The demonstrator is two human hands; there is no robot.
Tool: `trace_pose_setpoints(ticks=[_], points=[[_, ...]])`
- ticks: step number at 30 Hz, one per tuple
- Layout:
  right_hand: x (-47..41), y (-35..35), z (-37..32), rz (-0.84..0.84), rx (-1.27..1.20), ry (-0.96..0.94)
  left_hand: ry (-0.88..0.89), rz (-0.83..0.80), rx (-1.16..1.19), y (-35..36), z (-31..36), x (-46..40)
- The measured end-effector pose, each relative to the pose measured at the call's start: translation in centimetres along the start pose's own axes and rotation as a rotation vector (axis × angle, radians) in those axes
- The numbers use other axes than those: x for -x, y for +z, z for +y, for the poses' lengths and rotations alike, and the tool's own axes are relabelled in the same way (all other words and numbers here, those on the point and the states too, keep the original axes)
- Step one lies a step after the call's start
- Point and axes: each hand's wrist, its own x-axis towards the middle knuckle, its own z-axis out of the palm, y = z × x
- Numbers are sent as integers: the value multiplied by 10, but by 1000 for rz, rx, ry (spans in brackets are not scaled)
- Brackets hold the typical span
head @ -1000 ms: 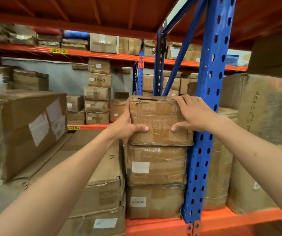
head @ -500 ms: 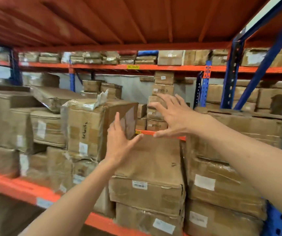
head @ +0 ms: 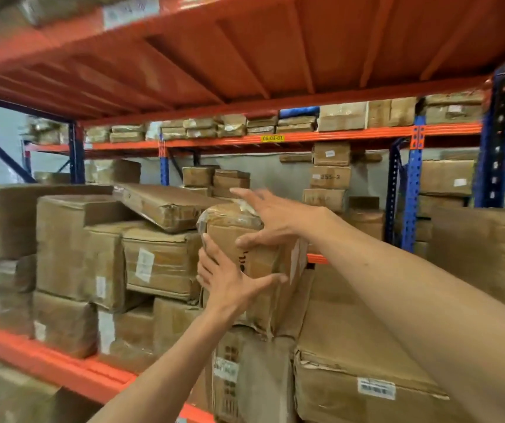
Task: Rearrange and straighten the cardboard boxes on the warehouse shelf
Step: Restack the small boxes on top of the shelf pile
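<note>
A tall cardboard box (head: 265, 262) wrapped in clear tape stands upright on lower boxes at the middle of the shelf. My right hand (head: 271, 222) lies over its top front corner, fingers stretched out across the top and thumb against the front face. My left hand (head: 230, 282) presses flat on the box's lower left edge with its fingers spread. Neither hand is closed around the box. Its right side and base are partly hidden by my arms.
A flat box (head: 166, 206) leans tilted across the stacked boxes (head: 159, 261) just left. A large flat box (head: 367, 346) sits low to the right. The orange shelf beam (head: 62, 358) runs along the front, with blue uprights (head: 413, 190) behind on the right.
Both hands let go of the small box by the blue upright, my view swung left, and the hands came down onto the tall taped box.
</note>
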Motion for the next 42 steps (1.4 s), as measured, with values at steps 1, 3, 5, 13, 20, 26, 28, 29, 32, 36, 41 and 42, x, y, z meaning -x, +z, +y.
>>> trace_pose_setpoints(ticks=[1, 3, 5, 13, 20, 26, 28, 29, 32, 36, 41, 42], points=[[-1, 2, 2, -13, -3, 19, 22, 12, -1, 3, -2, -4], [2, 2, 6, -23, 4, 50, 84, 48, -7, 7, -2, -7], [10, -5, 11, -67, 12, 94, 187, 66, -28, 12, 0, -6], [100, -38, 65, -208, -132, 449, 918, -89, -259, 48, 35, 17], [203, 12, 92, -196, -257, 632, 1370, -308, -461, 70, 56, 38], [205, 18, 92, -124, -285, 664, 982, -212, -232, 36, 46, -11], [196, 20, 91, -119, -326, 654, 656, -391, -114, 29, 25, -28], [194, 22, 91, -107, -343, 644, 526, -543, 11, 27, 15, -32], [193, 28, 92, -42, -386, 642, 388, -875, 440, 35, -1, -23], [206, 29, 94, 38, -409, 617, 371, -766, 544, 54, 4, -4], [239, 3, 112, -27, -286, 672, 399, -768, 583, 77, 28, 34], [245, -3, 116, -66, -221, 684, 400, -767, 578, 85, 35, 40]])
